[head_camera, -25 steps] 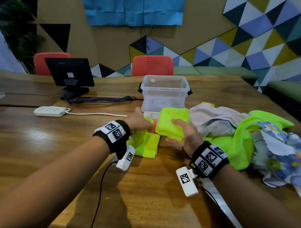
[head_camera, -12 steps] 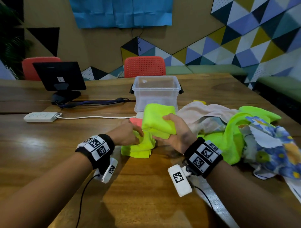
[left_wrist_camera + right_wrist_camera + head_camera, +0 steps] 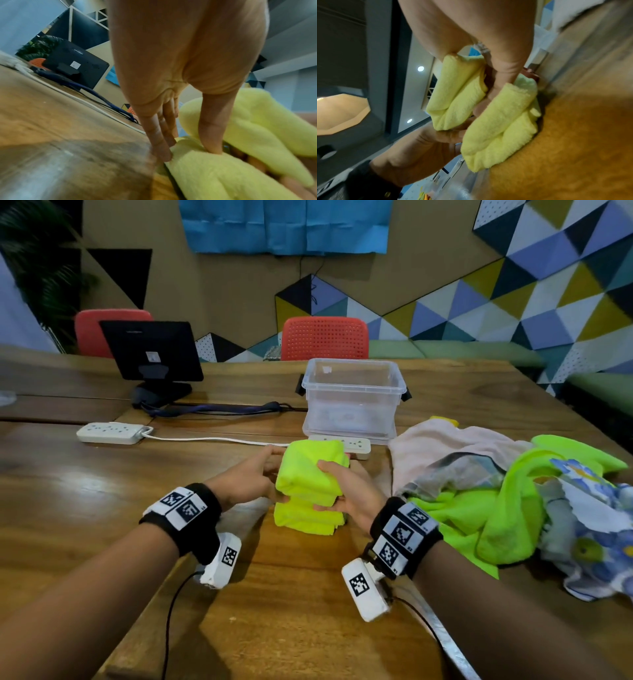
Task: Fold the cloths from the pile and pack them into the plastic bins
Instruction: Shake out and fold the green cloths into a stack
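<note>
My head cam looks forward and down over the table [image 3: 102,508], wall at 12 o'clock. Both wrist cams sit very close, looking along each palm. All three share the folded yellow cloths [image 3: 310,474] [image 3: 214,175] [image 3: 496,121].

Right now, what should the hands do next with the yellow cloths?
Probably lift them into the bin. The right hand grips the top cloth, the left hand holds the lower cloth, and the bin behind them stands open.
</note>
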`<state>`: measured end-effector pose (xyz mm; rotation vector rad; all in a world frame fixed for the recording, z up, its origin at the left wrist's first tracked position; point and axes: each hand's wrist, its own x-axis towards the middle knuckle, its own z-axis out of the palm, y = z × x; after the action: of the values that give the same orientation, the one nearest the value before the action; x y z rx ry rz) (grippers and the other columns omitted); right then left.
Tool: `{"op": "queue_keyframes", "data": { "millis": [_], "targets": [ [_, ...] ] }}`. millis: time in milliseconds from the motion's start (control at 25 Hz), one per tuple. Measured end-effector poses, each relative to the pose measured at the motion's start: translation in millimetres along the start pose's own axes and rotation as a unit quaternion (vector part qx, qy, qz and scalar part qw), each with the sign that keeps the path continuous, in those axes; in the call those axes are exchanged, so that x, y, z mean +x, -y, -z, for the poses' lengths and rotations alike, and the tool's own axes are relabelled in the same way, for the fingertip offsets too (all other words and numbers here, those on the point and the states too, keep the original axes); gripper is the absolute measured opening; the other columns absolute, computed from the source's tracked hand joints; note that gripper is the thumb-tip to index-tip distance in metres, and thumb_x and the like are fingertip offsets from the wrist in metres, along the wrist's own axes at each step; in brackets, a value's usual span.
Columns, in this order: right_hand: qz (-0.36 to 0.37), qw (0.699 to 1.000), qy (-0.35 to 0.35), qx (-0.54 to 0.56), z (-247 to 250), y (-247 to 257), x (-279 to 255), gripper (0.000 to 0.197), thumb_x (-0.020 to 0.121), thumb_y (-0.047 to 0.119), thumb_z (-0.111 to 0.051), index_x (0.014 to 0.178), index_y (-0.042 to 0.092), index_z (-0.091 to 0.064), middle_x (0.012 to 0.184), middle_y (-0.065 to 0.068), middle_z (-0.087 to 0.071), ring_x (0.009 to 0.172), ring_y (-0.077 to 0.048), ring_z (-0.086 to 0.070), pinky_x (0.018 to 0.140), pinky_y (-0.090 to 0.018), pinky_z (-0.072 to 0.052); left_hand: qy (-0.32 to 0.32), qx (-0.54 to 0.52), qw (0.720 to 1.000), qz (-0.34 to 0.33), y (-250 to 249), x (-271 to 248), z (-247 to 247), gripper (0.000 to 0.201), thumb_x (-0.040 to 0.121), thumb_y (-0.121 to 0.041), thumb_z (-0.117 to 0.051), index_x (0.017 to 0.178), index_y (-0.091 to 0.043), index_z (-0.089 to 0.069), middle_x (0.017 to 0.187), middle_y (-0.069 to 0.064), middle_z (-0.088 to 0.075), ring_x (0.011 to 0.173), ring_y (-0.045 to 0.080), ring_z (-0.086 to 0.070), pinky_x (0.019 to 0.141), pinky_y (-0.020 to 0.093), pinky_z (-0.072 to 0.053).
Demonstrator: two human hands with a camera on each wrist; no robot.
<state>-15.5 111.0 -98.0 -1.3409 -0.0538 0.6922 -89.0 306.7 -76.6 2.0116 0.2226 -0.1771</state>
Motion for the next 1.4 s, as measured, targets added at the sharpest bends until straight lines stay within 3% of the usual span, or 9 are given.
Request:
{"op": "queue_keyframes", "data": {
  "millis": [160,320,480,560,680,800,1000,1240,1400],
  "targets": [
    [0.006,0.991,-0.043,-0.126,-2.0,3.5,-5.3,0.057,0.085,0.033,-0.073,0.132,0.025,-0.041,0.126,-0.005,-0.055,0.103,-0.034,-0.064,0.055,-0.041,-0.059,0.012,0.016,0.999,-0.038,-2.0,0.7,-7.5,0.079,0.076,0.030,-0.059,0.137,-0.019,-0.046,0.113,0.000,-0.069,0.096,0.008,-0.067,0.069,0.019,-0.054],
    [0.010,0.970,-0.077,-0.229,-3.4,2.6,-7.8,0.055,0.089,0.040,-0.065,0.128,0.021,-0.032,0.121,-0.009,-0.054,0.078,-0.037,-0.073,0.044,-0.030,-0.052,0.021,0.010,0.998,-0.054,-10.6,-2.7,-7.5,0.079,0.080,0.031,-0.045,0.135,-0.026,-0.051,0.113,0.002,-0.068,0.096,0.017,-0.063,0.066,0.021,-0.054],
    [0.023,0.941,-0.092,-0.325,-7.8,7.5,-14.5,0.057,0.092,0.046,-0.057,0.134,0.022,-0.025,0.108,-0.005,-0.056,0.070,-0.033,-0.073,0.048,-0.031,-0.052,-0.031,0.017,0.997,-0.074,-23.6,-3.9,-14.9,0.046,0.103,-0.009,-0.047,0.145,-0.028,-0.048,0.144,-0.004,-0.052,0.113,0.000,-0.055,0.088,0.011,-0.043],
    [0.057,0.881,-0.106,-0.457,-9.3,7.2,-17.2,0.066,0.091,0.053,-0.053,0.140,0.021,-0.021,0.110,-0.003,-0.060,0.085,-0.029,-0.068,0.071,-0.038,-0.055,-0.009,0.123,0.985,-0.117,-28.9,-1.6,-18.3,0.048,0.104,-0.019,-0.050,0.150,-0.032,-0.043,0.154,-0.013,-0.033,0.134,-0.006,-0.032,0.104,0.009,-0.022],
    [0.172,0.750,-0.144,-0.623,-7.5,4.4,-21.6,0.072,0.095,0.053,-0.047,0.152,0.024,-0.015,0.145,-0.007,-0.042,0.128,-0.030,-0.045,0.100,-0.047,-0.041,0.042,0.240,0.955,-0.167,-29.8,3.1,-27.1,0.052,0.104,-0.013,-0.048,0.153,-0.022,-0.033,0.144,-0.015,-0.031,0.120,-0.020,-0.020,0.091,-0.011,-0.009],
    [0.269,0.664,-0.094,-0.691,-1.7,3.7,-20.4,0.059,0.102,0.047,-0.035,0.155,0.026,-0.020,0.161,0.000,-0.022,0.147,-0.026,-0.019,0.113,-0.054,-0.028,0.009,0.306,0.929,-0.208,-22.2,7.5,-32.9,0.055,0.106,-0.016,-0.043,0.157,-0.013,-0.023,0.161,-0.003,-0.024,0.139,-0.007,-0.013,0.100,-0.008,0.001],
    [0.229,0.637,-0.019,-0.736,11.0,-10.2,-13.7,0.061,0.104,0.049,-0.020,0.158,0.020,-0.014,0.162,0.003,-0.022,0.147,-0.017,-0.020,0.116,-0.062,-0.018,-0.023,0.365,0.916,-0.166,3.7,9.3,-40.5,0.063,0.106,-0.034,-0.034,0.160,-0.011,-0.012,0.167,0.005,-0.012,0.154,0.012,-0.007,0.120,0.020,-0.003],
    [0.166,0.672,0.008,-0.722,12.6,-21.0,-7.2,0.061,0.104,0.051,-0.015,0.158,0.025,-0.005,0.165,0.006,-0.010,0.151,-0.019,-0.012,0.116,-0.068,-0.005,-0.023,0.374,0.913,-0.161,11.8,14.8,-46.3,0.059,0.106,-0.030,-0.036,0.159,-0.010,-0.018,0.165,0.008,-0.021,0.152,0.015,-0.014,0.119,0.019,-0.005],
    [0.174,0.659,0.000,-0.732,13.2,-26.6,-5.3,0.061,0.103,0.050,-0.014,0.158,0.024,-0.005,0.165,0.005,-0.009,0.153,-0.023,-0.003,0.116,-0.068,0.003,-0.004,0.363,0.921,-0.138,11.2,12.2,-48.4,0.059,0.107,-0.028,-0.034,0.160,-0.010,-0.012,0.166,0.006,-0.014,0.152,0.012,-0.007,0.112,0.012,0.002]
  ]
}}
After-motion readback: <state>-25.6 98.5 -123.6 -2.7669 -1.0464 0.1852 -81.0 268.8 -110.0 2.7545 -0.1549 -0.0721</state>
